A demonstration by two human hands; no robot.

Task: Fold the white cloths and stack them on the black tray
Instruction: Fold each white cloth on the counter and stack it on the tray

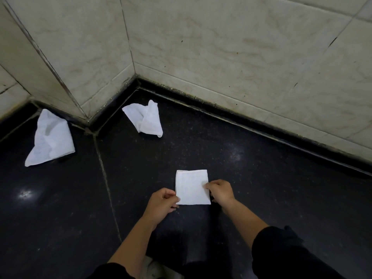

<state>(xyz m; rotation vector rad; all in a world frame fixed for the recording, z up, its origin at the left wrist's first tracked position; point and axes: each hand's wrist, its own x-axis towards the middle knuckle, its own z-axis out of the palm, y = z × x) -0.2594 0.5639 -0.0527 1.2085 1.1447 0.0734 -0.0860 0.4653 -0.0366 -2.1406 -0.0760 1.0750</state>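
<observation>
Your left hand and right hand pinch opposite edges of the folded cloth, fingers curled, likely to hold its layers square.

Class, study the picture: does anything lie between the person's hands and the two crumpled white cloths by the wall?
Nothing visible does. The left hand and right hand pinch the folded cloth. Only dark surface lies between them and the corner cloth and the left cloth.

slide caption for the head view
Left hand and right hand pinch a folded white cloth; two crumpled cloths lie on the dark floor beyond.
</observation>
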